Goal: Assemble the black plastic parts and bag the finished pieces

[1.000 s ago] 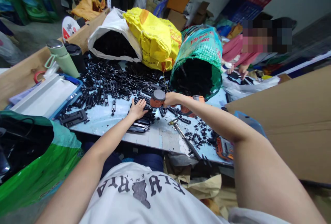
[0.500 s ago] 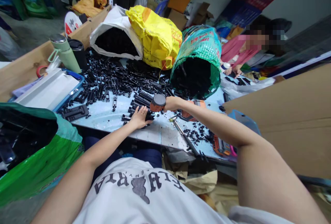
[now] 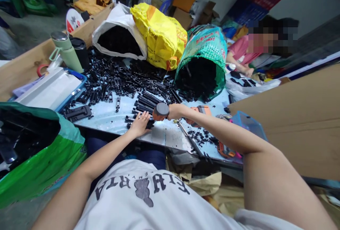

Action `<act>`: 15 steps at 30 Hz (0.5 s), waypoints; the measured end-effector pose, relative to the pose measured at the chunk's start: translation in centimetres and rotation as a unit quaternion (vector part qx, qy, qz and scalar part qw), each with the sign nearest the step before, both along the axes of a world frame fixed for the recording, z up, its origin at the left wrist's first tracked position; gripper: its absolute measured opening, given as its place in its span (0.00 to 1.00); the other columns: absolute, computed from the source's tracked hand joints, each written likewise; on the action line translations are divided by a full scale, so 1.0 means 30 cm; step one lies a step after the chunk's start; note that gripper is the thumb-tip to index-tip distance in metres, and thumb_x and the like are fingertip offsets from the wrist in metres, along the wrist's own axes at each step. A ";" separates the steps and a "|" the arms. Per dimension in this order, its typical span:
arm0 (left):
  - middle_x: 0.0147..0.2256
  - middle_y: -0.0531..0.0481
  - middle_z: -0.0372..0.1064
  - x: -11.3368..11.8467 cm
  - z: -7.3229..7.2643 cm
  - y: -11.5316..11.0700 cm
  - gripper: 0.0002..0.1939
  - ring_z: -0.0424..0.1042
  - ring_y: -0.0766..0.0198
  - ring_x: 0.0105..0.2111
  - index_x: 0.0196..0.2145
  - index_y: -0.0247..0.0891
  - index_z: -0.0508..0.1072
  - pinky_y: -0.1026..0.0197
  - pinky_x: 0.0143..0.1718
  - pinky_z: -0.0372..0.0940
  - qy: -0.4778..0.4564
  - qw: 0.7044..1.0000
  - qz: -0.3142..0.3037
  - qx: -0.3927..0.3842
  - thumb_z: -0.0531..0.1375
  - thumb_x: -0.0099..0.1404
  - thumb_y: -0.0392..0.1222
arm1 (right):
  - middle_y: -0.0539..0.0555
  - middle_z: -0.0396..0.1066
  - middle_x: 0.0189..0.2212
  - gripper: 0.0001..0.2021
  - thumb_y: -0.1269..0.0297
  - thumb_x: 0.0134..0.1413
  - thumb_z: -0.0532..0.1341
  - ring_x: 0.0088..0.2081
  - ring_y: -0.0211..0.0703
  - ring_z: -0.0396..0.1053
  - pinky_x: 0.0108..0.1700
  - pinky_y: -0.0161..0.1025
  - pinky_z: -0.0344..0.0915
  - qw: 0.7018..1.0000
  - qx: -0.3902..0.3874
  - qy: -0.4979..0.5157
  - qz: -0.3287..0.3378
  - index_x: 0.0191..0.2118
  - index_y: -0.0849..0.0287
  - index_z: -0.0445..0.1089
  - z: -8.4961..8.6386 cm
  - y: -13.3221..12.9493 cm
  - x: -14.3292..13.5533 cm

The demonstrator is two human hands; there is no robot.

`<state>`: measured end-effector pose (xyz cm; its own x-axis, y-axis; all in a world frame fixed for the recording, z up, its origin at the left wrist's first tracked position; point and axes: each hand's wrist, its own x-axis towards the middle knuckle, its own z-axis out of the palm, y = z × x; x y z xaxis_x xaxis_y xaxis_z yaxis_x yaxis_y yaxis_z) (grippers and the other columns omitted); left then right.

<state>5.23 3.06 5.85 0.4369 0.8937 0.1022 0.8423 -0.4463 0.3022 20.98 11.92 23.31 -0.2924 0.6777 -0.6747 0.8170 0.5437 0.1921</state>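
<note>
Since the earlier frame, left hand (image 3: 140, 123) had drawn nearer to the tabletop's near edge, bringing the small stack of black plastic parts (image 3: 138, 119) with it; right hand (image 3: 174, 111) stayed close above.

Left hand: palm down, fingers spread flat and pressing on the stack of black plastic parts, not curled round them. Stack located at near centre of the tabletop (image 3: 111, 116), just left of the right hand.

Right hand: fingers clenched round the orange power driver (image 3: 162, 111), its round grey-and-orange end facing the camera, held just above the right side of the stack.

Near right of the driver: metal rod tool (image 3: 186, 136) lying flat, a scatter of small black bits (image 3: 202, 138), an orange-and-black tool (image 3: 225, 149) at the tabletop's near right edge.

Far of the hands: broad heap of loose black parts (image 3: 117, 81) across the tabletop's middle. One larger black piece (image 3: 77, 112) lay at near left.

Far edge, left to right: white sack (image 3: 119, 38), yellow sack (image 3: 159, 38), green sack (image 3: 204, 63) on its side, mouth toward the camera, black parts inside.

Far left: green flask (image 3: 65, 51), dark cup (image 3: 79, 51), blue tray (image 3: 74, 95) holding white sheets.

Far right: another person in pink sleeves (image 3: 239, 51).
</note>
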 end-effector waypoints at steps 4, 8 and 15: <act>0.62 0.37 0.44 0.001 0.002 -0.001 0.41 0.36 0.51 0.64 0.62 0.32 0.47 0.47 0.62 0.33 0.002 1.000 -0.001 0.014 0.54 0.58 0.58 | 0.62 0.74 0.35 0.17 0.61 0.39 0.60 0.37 0.53 0.72 0.31 0.36 0.64 0.999 0.043 -0.004 -0.005 0.37 0.62 0.74 0.008 -0.051 -0.010; 0.62 0.37 0.44 -0.003 0.008 -0.001 0.40 0.38 0.50 0.63 0.61 0.32 0.49 0.47 0.62 0.34 -0.001 1.000 0.007 0.019 0.54 0.58 0.57 | 0.63 0.74 0.35 0.17 0.59 0.41 0.59 0.38 0.54 0.72 0.33 0.38 0.65 0.997 0.070 0.009 0.013 0.38 0.62 0.74 0.038 -0.125 -0.018; 0.61 0.40 0.50 -0.006 0.018 -0.004 0.33 0.39 0.47 0.63 0.58 0.37 0.58 0.44 0.61 0.35 -0.017 1.000 -0.014 0.011 0.56 0.58 0.53 | 0.61 0.74 0.33 0.15 0.64 0.38 0.59 0.33 0.51 0.72 0.29 0.36 0.64 0.999 -0.019 0.019 0.037 0.34 0.63 0.74 0.019 -0.128 -0.076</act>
